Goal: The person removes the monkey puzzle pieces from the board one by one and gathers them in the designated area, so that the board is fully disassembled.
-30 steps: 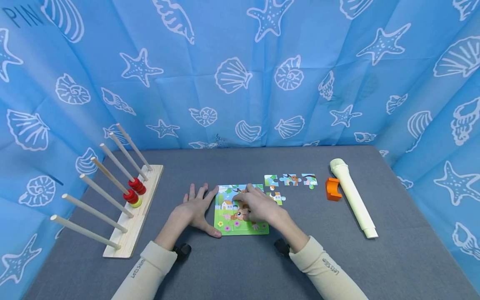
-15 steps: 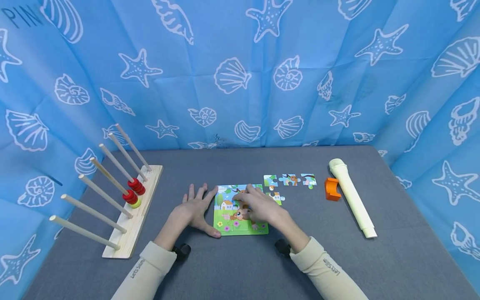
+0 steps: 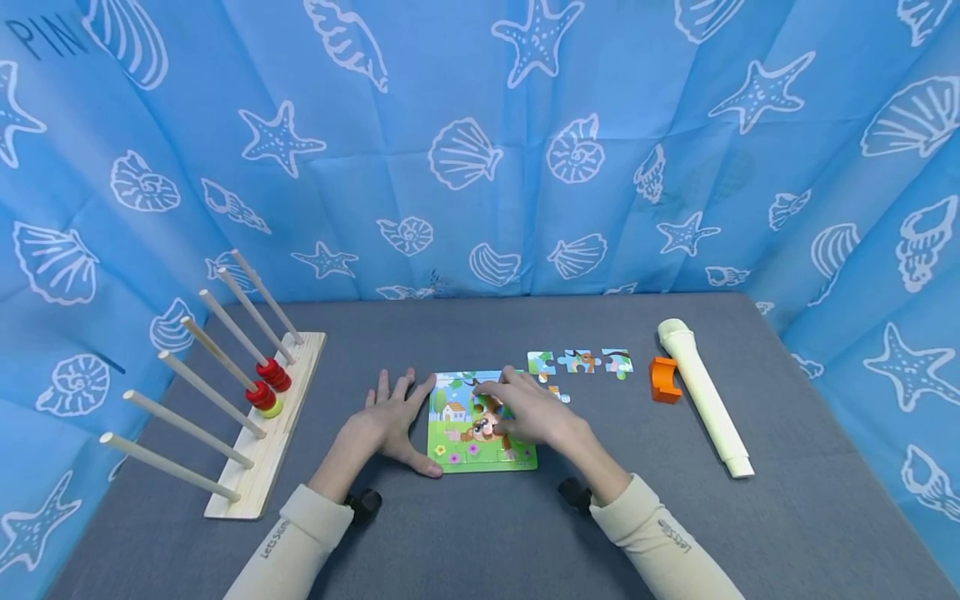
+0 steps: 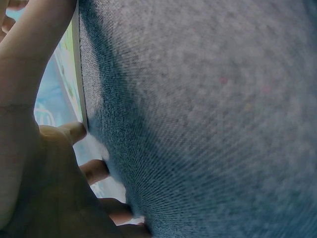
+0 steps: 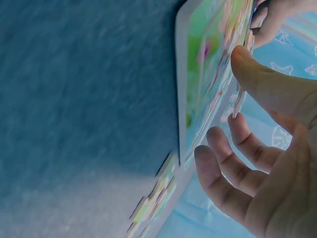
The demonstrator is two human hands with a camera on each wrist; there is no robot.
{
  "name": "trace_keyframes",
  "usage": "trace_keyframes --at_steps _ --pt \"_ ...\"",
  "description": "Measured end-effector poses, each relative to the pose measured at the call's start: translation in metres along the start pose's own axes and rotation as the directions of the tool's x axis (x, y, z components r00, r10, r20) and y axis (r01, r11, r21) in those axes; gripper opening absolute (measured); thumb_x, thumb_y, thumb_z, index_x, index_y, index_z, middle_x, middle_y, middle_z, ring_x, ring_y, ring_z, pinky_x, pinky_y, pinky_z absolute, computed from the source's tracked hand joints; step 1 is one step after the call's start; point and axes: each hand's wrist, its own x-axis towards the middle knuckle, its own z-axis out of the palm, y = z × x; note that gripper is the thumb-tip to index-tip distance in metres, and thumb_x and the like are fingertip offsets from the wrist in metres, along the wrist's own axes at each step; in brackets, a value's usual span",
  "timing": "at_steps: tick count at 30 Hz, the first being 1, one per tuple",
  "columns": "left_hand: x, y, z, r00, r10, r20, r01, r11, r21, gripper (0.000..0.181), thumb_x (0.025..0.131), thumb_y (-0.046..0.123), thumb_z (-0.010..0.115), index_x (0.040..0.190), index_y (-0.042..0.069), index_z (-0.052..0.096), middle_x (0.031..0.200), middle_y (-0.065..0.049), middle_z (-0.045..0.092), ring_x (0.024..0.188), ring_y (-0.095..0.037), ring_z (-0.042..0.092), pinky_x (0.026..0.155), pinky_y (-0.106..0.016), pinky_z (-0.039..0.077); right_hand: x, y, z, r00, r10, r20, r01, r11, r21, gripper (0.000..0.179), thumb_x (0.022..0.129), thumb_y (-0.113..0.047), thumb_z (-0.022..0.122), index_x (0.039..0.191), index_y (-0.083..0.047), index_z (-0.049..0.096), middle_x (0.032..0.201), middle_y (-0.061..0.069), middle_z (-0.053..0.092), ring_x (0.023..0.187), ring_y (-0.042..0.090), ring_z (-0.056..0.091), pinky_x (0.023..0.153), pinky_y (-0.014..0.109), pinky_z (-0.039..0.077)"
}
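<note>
A jigsaw puzzle [image 3: 457,442] with a monkey, a house and flowers lies in its green-edged board on the table. My left hand [image 3: 390,421] is spread at the board's left side, thumb and index fingertips at its edge. Over the puzzle's right part, my right hand [image 3: 525,408] pinches a puzzle piece [image 5: 239,103] between thumb and fingertips, the piece tilted up in the right wrist view. The hand covers the board's upper right. Loose puzzle pieces [image 3: 581,360] lie in a row beyond the board, with another piece [image 3: 555,392] partly hidden behind the right hand.
At left stands a wooden peg rack [image 3: 281,417] with red rings [image 3: 261,393] and a yellow ring on its pegs. To the right lie an orange curved block [image 3: 664,380] and a cream microphone-shaped stick [image 3: 705,400]. A blue shell-print curtain [image 3: 480,217] hangs behind the table.
My right hand has shifted slightly right and lifted a puzzle piece from the picture, with a gap showing beside its fingers. My left hand has stayed at the board's edge.
</note>
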Motion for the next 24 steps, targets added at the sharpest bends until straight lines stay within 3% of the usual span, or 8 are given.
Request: trace_keyframes --at_steps 4,11,24 --pt "0.0 0.0 0.0 1.0 -0.007 0.002 0.007 1.0 -0.002 0.141 0.064 0.069 0.088 0.167 0.021 0.004 0.173 -0.022 -0.001 0.155 -0.056 -0.009 0.125 -0.069 0.012 -0.004 0.005 -0.002 1.0 -0.004 -0.012 0.004 1.0 -0.019 0.048 0.089 -0.006 0.078 0.135 -0.015 0.064 0.1 0.007 0.051 0.084 0.019 0.041 0.069 0.031 0.035" --pt "-0.001 0.001 -0.001 1.0 -0.005 0.002 0.005 1.0 -0.012 0.142 0.063 0.068 0.089 0.167 0.021 0.005 0.173 -0.022 -0.002 0.155 -0.056 -0.01 0.125 -0.068 0.011 -0.007 0.011 -0.004 0.998 0.055 -0.008 -0.055 0.998 -0.043 0.051 0.093 -0.011 0.076 0.141 -0.021 0.062 0.101 0.005 0.051 0.085 0.02 0.043 0.064 0.031 0.036" --pt "0.0 0.0 0.001 1.0 -0.009 -0.001 0.009 1.0 -0.009 0.142 0.063 0.068 0.089 0.167 0.02 0.005 0.173 -0.022 0.0 0.155 -0.056 -0.009 0.125 -0.069 0.012 -0.025 0.032 -0.016 0.998 0.062 -0.033 -0.064 0.996 -0.067 0.046 0.095 -0.012 0.073 0.14 -0.016 0.062 0.109 0.008 0.055 0.09 0.021 0.047 0.067 0.033 0.039"
